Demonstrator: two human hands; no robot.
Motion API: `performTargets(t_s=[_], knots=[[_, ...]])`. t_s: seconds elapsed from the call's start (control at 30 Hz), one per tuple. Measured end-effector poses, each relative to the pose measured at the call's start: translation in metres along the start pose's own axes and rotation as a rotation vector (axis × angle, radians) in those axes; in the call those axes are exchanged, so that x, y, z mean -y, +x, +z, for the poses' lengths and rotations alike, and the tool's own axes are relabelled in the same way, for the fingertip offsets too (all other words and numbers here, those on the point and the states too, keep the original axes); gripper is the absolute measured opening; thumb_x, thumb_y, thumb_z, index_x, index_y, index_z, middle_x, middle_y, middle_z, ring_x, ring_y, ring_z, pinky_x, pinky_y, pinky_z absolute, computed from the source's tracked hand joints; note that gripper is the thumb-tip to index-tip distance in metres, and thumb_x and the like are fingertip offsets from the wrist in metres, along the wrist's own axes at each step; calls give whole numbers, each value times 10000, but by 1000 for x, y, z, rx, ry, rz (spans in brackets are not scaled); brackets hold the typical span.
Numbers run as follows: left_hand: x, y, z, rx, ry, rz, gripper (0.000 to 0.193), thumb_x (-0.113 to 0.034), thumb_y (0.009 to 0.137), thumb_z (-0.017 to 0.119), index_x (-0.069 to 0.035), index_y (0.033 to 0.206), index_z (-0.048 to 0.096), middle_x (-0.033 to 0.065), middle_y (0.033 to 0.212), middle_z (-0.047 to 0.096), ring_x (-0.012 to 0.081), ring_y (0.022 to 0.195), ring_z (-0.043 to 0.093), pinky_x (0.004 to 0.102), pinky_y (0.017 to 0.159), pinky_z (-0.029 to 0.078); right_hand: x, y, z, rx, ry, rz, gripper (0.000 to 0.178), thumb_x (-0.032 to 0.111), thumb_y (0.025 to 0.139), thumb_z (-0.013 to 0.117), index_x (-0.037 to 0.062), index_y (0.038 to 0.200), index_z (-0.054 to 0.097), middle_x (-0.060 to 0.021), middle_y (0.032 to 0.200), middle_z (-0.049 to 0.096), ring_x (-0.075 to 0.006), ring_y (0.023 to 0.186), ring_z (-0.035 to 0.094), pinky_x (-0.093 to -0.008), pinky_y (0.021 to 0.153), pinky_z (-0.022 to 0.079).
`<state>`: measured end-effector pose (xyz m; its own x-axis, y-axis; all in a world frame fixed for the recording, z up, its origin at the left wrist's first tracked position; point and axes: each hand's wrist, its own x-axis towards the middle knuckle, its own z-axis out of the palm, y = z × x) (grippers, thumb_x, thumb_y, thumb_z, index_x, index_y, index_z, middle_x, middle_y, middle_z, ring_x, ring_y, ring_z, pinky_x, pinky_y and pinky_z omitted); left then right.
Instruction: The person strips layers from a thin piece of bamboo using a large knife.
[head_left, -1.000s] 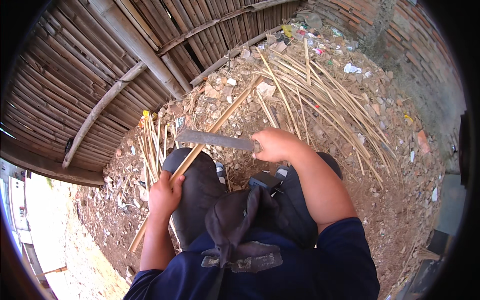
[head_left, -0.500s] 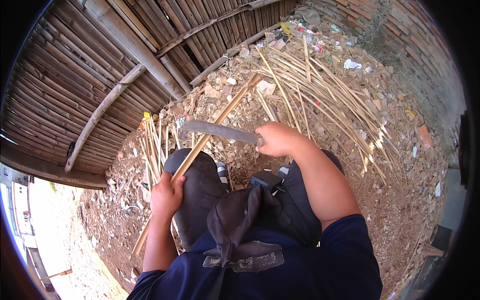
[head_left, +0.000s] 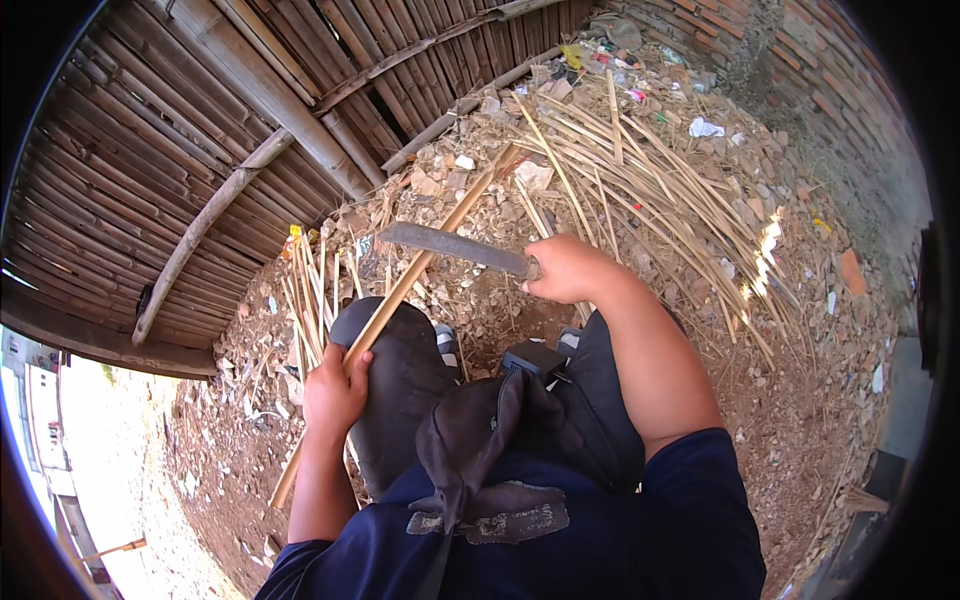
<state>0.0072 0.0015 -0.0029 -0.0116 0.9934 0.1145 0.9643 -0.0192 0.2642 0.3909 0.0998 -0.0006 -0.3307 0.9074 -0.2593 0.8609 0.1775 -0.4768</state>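
My left hand (head_left: 336, 392) is closed around a long split bamboo strip (head_left: 394, 300) beside my left knee. The strip slants from low left, past the hand, up to the rubble ahead. In my right hand (head_left: 564, 270) is the handle of a machete (head_left: 455, 246), held above the ground in front of my knees. Its broad, dark blade points left and crosses over the bamboo strip in this view. Whether the blade touches the strip, I cannot tell.
A pile of thin bamboo strips (head_left: 650, 185) lies ahead to the right, with more upright strips (head_left: 307, 290) left of my knee. A bamboo-slat wall (head_left: 130, 190) rises at left, a brick wall (head_left: 840, 80) at far right. Rubble and litter cover the ground.
My right hand and the machete have shifted slightly to the right and up along the strip. The left hand keeps its grip on the bamboo strip almost in the same place.
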Motion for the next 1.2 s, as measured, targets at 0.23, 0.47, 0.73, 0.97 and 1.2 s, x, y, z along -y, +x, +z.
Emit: performTargets(t_s=[0.23, 0.47, 0.73, 0.97, 1.2], knots=[[0, 0, -1, -1, -9, -7, 378, -408, 978, 680, -41, 971, 591, 252, 718, 673, 486, 713, 679, 566, 652, 528, 2, 2, 3, -45, 28, -45, 416, 317, 861, 778, 20, 1140, 695, -212, 897, 714, -385, 914, 703, -486, 803, 538], [-1, 1, -3, 13, -4, -21, 388, -415, 977, 679, -36, 1007, 606, 253, 736, 680, 483, 733, 685, 564, 669, 533, 2, 1, 3, -59, 12, -26, 391, 322, 861, 787, 19, 1091, 697, -196, 871, 713, -371, 883, 706, -479, 781, 537], [1, 1, -2, 34, -25, -34, 399, -423, 976, 678, -32, 1007, 601, 251, 746, 685, 481, 742, 689, 561, 672, 536, 2, -1, -2, -41, 19, -32, 386, 341, 854, 796, 40, 1074, 696, -197, 882, 712, -370, 897, 703, -478, 784, 533], [2, 1, -1, 36, -27, -28, 398, -423, 976, 678, -34, 1007, 599, 251, 748, 685, 481, 742, 689, 562, 667, 535, 2, -1, -2, -22, 14, -19, 434, 344, 854, 788, 33, 1142, 697, -209, 905, 717, -381, 915, 704, -476, 803, 540], [1, 1, -1, 25, -10, -28, 405, -437, 986, 662, -41, 978, 582, 247, 734, 680, 479, 724, 684, 563, 659, 532, 1, 0, -1, -22, 34, -43, 434, 322, 840, 788, 26, 1144, 699, -213, 911, 721, -382, 914, 708, -477, 809, 542]])
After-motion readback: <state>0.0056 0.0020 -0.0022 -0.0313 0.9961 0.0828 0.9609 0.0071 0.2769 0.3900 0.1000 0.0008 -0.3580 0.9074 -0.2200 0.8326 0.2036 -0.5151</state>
